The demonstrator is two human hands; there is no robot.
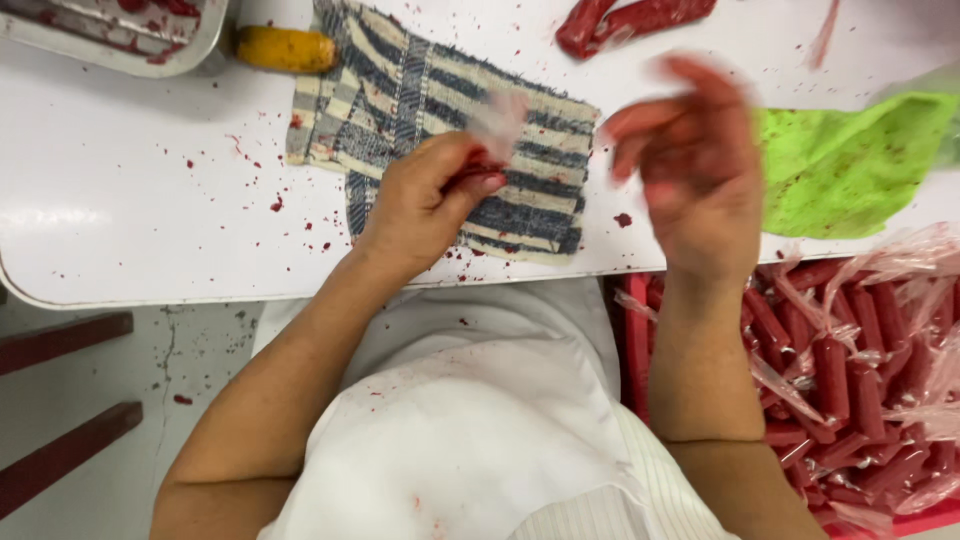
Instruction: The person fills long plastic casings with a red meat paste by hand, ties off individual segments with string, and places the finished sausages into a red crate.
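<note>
Pinching a small red sausage piece point(472, 176) between thumb and fingers, the left hand point(425, 205) keeps its grip clenched on it, with a scrap of clear plastic casing point(497, 122) sticking up blurred from the fingertips; this happens over the blue and cream striped woven cloth point(400, 90) lying flat on the white tabletop point(130, 190). The right hand point(690, 170) is raised just beside it, blurred, fingers spread and its grip released, stained red and holding nothing that can be made out. Red specks dot the tabletop around the cloth. To the right lies a crumpled green cloth point(850, 165), and below it, off the tabletop edge, a red plastic crate point(636, 340) is filled with red sausages in clear wrappers point(850, 370). At the far edge lie a yellow handle point(285, 48), a metal tray point(190, 50) and more red sausages point(630, 20)
</note>
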